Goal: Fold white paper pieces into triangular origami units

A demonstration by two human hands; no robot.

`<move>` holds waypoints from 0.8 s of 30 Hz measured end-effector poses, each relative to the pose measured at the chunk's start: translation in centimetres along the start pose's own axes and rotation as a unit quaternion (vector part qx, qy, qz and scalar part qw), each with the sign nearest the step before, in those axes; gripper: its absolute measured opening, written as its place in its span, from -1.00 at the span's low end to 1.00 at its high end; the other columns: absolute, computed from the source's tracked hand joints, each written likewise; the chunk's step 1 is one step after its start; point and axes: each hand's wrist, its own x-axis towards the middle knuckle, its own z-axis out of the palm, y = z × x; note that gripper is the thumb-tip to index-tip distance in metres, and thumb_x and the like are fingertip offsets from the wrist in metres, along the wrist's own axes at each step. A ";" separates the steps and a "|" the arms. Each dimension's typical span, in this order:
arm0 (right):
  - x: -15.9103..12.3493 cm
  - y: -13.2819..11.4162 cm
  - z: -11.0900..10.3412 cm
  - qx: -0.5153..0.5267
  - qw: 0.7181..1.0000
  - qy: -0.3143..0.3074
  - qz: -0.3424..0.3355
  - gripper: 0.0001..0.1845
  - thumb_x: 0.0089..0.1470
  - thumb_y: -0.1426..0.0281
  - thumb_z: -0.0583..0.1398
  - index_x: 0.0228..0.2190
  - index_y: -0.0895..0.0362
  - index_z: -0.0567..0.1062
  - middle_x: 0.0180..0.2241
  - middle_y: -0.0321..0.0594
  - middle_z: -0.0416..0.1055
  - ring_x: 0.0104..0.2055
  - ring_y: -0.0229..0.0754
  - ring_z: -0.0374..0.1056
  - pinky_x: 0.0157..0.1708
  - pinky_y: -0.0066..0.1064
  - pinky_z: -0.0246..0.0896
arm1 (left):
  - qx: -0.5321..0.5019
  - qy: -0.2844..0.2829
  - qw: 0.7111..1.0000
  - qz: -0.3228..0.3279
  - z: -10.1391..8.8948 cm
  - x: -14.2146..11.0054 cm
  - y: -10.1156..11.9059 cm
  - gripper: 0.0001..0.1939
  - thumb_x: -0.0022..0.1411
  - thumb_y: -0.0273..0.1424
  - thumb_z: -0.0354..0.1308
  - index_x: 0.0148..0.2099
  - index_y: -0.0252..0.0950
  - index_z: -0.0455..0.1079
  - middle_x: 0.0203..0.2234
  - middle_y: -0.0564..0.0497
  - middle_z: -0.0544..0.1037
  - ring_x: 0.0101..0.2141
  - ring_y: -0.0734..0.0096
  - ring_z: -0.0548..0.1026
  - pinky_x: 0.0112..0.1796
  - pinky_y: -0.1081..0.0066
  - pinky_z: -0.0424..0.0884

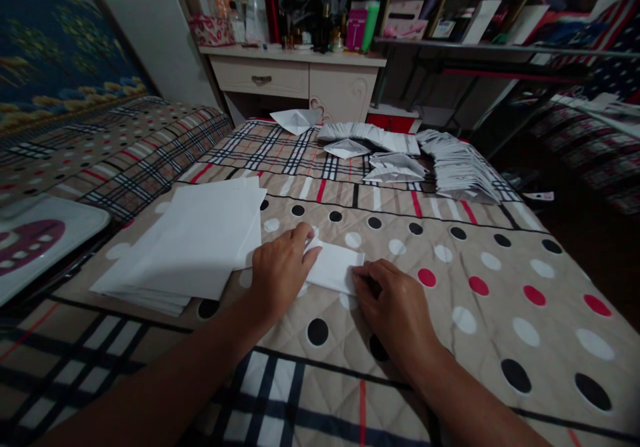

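A small folded white paper (331, 265) lies on the dotted bed cover, between my two hands. My left hand (281, 263) grips its left end, thumb and fingers closed at the edge. At the right end, my right hand (395, 300) pinches the paper's edge, with its other fingers curled under. Just left of my left hand sits a stack of flat white paper sheets (195, 233), its edges unevenly fanned. Farther off, folded paper boats (346, 148) rest on the cover, one of them (296, 120) near the far edge.
Long rows of folded white papers (463, 167) stand at the back right of the bed. A white folding table (75, 233) with a purple print is at the left. Beyond the bed stand a cream dresser (260, 77) crowded with bottles and a shelf desk (465, 43).
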 end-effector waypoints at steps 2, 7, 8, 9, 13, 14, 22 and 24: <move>0.1 0.0 0.0 -0.003 1.000 0.001 -0.002 -0.82 0.05 0.52 0.15 -0.42 0.13 0.57 -0.44 -0.22 0.46 -0.45 -0.20 0.38 -0.43 -0.41 0.19 | 0.016 0.022 0.999 0.031 -0.1 0.0 0.1 -0.75 0.24 -0.30 0.20 -0.06 -0.22 0.32 -0.31 0.00 0.53 -0.36 0.32 0.46 -0.42 0.41 0.19; 0.1 0.0 0.1 -0.010 1.000 0.004 -0.008 -0.83 0.05 0.51 0.15 -0.43 0.12 0.57 -0.45 -0.23 0.45 -0.44 -0.20 0.38 -0.43 -0.41 0.16 | -0.008 0.047 0.972 0.231 0.5 0.1 -0.3 -0.82 0.29 -0.52 0.05 -0.10 -0.25 0.41 -0.17 -0.07 0.47 -0.14 0.22 0.40 -0.16 0.26 0.32; 0.1 -0.1 0.1 -0.010 1.000 0.003 -0.009 -0.83 0.05 0.50 0.15 -0.43 0.12 0.57 -0.45 -0.23 0.45 -0.44 -0.20 0.38 -0.43 -0.41 0.15 | -0.041 0.030 0.963 0.266 0.8 0.2 -0.4 -0.79 0.31 -0.55 0.01 -0.11 -0.25 0.43 -0.18 -0.06 0.47 -0.14 0.25 0.40 -0.15 0.28 0.34; 0.0 -0.1 0.1 -0.010 1.000 0.002 -0.010 -0.83 0.06 0.50 0.15 -0.43 0.13 0.57 -0.45 -0.23 0.44 -0.44 -0.20 0.38 -0.44 -0.41 0.14 | -0.078 0.008 0.954 0.288 1.0 0.2 -0.5 -0.77 0.32 -0.56 -0.01 -0.10 -0.26 0.44 -0.18 -0.06 0.46 -0.14 0.29 0.39 -0.14 0.30 0.35; 0.1 0.1 0.0 0.001 1.000 -0.002 -0.012 -0.82 0.09 0.48 0.14 -0.42 0.15 0.57 -0.44 -0.22 0.44 -0.46 -0.22 0.36 -0.46 -0.41 0.12 | -0.201 -0.054 0.940 0.268 1.5 0.5 -0.9 -0.76 0.29 -0.45 0.12 -0.01 -0.23 0.47 -0.17 -0.04 0.43 -0.11 0.34 0.40 -0.07 0.32 0.38; 0.1 0.2 0.1 0.013 1.000 -0.002 -0.010 -0.82 0.08 0.47 0.15 -0.41 0.15 0.57 -0.44 -0.22 0.45 -0.46 -0.22 0.36 -0.46 -0.41 0.13 | -0.220 -0.066 0.939 0.256 1.6 0.6 -0.9 -0.74 0.25 -0.40 0.19 0.00 -0.21 0.47 -0.16 -0.03 0.42 -0.10 0.34 0.40 -0.05 0.32 0.38; 0.3 0.6 0.0 0.085 0.996 0.014 0.026 -0.82 0.02 0.35 0.24 -0.28 0.14 0.53 -0.39 -0.21 0.47 -0.39 -0.17 0.38 -0.38 -0.36 0.22 | -0.249 -0.106 0.932 0.242 1.5 0.8 -1.1 -0.57 0.18 -0.30 0.27 0.12 -0.12 0.41 -0.12 -0.02 0.39 -0.06 0.32 0.39 0.00 0.28 0.34; 0.2 0.4 -0.2 0.066 0.997 0.015 0.032 -0.71 -0.01 0.35 0.26 -0.19 0.15 0.49 -0.36 -0.19 0.46 -0.37 -0.15 0.38 -0.39 -0.34 0.23 | -0.233 -0.107 0.936 0.240 1.3 0.6 -0.9 -0.54 0.17 -0.26 0.28 0.13 -0.11 0.39 -0.10 -0.03 0.38 -0.04 0.29 0.37 0.01 0.25 0.33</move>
